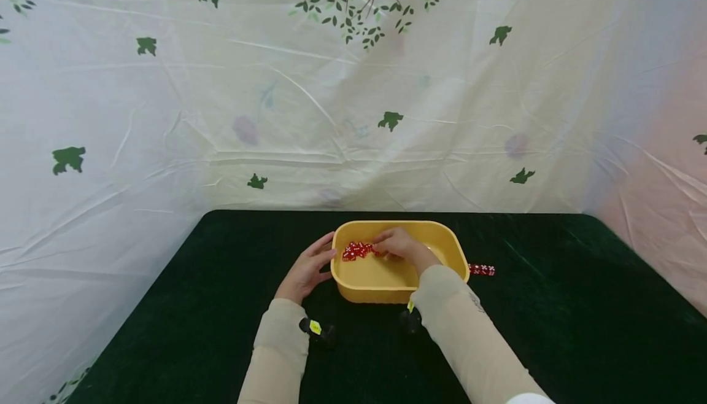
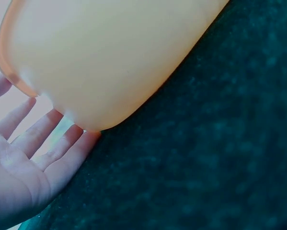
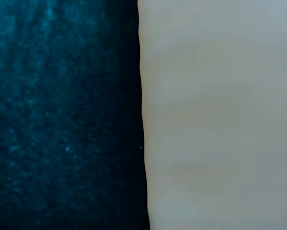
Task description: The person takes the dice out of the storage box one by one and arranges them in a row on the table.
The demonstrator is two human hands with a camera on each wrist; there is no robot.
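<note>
A yellow rectangular tub (image 1: 375,295) stands on the dark green cloth. Inside its left half lies a cluster of red dice (image 1: 356,250) with white pips. My left hand (image 1: 305,273) is at the tub's left end, its spread, fairly straight fingers (image 2: 69,155) touching the outer wall in the left wrist view. Reaching over the near rim, my right hand (image 1: 403,246) is inside the tub, fingertips at the right end of the dice cluster. Whether those fingertips pinch a die is hidden. The right wrist view has only the tub's outer wall (image 3: 220,115) and cloth.
More red dice (image 1: 482,269) lie in a row on the cloth, just beyond the tub's right end. The dark green cloth (image 1: 182,330) covers the table, whose far edge meets a pale leaf-printed curtain (image 1: 331,146).
</note>
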